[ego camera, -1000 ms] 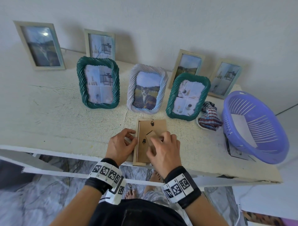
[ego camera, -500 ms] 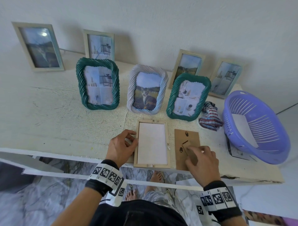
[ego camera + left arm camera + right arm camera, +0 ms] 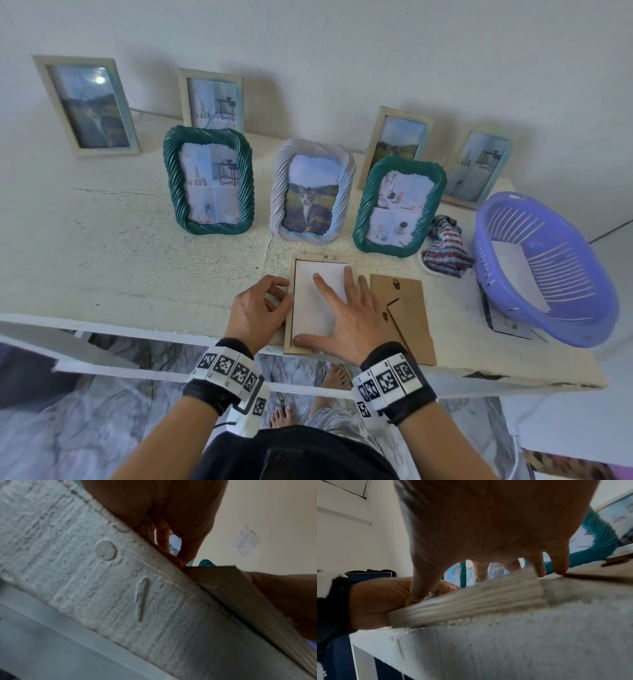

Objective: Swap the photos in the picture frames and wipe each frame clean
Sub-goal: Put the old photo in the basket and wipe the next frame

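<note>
No legible word, brand or number is found in any view. Black-and-white square code markers are borne by the band on the left wrist (image 3: 230,368) and the band on the right wrist (image 3: 388,380). Lines of print are carried by a paper sheet (image 3: 247,542) on the wall, at 2 o'clock in the left wrist view, too small to be read.

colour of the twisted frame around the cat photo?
Pale lilac-white twisted rope-style frame; head view shows it best.
</note>
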Available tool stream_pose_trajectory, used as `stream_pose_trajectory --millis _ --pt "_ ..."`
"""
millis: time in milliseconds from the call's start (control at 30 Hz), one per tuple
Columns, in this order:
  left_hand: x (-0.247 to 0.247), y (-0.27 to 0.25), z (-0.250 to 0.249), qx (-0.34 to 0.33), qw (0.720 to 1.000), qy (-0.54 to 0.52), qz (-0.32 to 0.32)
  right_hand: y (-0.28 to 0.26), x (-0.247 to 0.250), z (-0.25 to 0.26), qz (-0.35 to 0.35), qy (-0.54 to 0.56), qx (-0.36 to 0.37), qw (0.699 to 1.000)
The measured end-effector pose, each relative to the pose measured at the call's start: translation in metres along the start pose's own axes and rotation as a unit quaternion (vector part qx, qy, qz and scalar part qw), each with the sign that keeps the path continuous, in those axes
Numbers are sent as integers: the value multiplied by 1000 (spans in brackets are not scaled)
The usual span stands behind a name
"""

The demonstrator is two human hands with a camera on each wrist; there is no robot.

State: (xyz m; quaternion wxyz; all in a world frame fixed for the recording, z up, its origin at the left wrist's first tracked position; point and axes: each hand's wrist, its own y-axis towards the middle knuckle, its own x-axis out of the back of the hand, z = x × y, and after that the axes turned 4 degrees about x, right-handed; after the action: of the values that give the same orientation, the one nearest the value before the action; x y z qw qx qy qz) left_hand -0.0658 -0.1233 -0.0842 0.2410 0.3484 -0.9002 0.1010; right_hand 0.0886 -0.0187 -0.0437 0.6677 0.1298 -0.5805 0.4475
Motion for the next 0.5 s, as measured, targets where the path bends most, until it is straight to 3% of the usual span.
stream_pose_trajectory --millis 500 --pt "0 -1 0 8 1000 10 3 11 -3 -2 5 -36 4 999"
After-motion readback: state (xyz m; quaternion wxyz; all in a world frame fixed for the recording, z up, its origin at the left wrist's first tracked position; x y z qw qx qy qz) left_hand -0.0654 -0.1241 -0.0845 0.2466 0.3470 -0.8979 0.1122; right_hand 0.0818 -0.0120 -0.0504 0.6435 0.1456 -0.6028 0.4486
